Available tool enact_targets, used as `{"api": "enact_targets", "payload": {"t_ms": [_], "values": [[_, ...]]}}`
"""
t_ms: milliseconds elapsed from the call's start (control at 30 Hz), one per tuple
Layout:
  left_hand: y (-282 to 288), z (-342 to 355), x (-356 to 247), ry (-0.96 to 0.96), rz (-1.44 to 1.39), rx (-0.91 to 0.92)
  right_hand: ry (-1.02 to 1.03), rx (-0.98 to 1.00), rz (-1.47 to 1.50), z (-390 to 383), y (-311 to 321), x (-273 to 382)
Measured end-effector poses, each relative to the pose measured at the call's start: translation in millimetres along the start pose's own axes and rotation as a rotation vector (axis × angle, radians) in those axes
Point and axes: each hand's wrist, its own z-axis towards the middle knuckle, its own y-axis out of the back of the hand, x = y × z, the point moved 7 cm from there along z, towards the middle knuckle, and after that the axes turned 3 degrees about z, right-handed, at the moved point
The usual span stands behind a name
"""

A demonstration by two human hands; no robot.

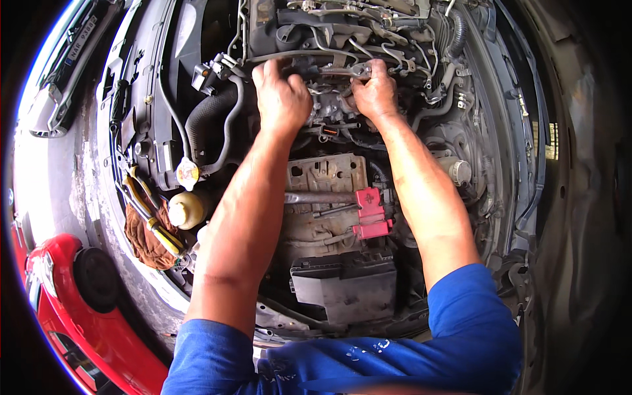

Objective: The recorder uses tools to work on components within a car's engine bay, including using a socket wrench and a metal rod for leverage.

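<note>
The right hand (375,92) has its fingers curled tight round a metal wrench (342,69) lying across the grey, grimy engine (342,39) at the top of the bay, while the left hand (282,99) rests knuckles-up just beside it, fingers bent down among the pipes; whether they grip anything I cannot tell. Below the wrists sit a red terminal cover (370,210) and a black box (345,283); left lie a yellow-labelled round cap (187,174), a cream reservoir (186,209) and yellow-handled tools (155,224) on a brown rag (146,243)
</note>
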Motion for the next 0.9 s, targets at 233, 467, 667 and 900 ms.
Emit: {"api": "enact_targets", "payload": {"t_ms": [233, 467, 667, 900], "values": [[3, -95, -45, -0.080, -0.106, 0.330, 0.082, 0.079, -0.039, 3, 14, -11], [-5, -55, -17, 0.095, -0.263, -0.142, -0.021, -0.041, -0.061, 6, 6, -16], [-6, 39, 19, 0.161, 0.067, -0.047, -0.162, -0.031, -0.002, -5, -9, -7], [-12, -114, -69, -0.051, -0.205, 0.268, 0.082, 0.021, -0.017, 8, 6, -21]]}}
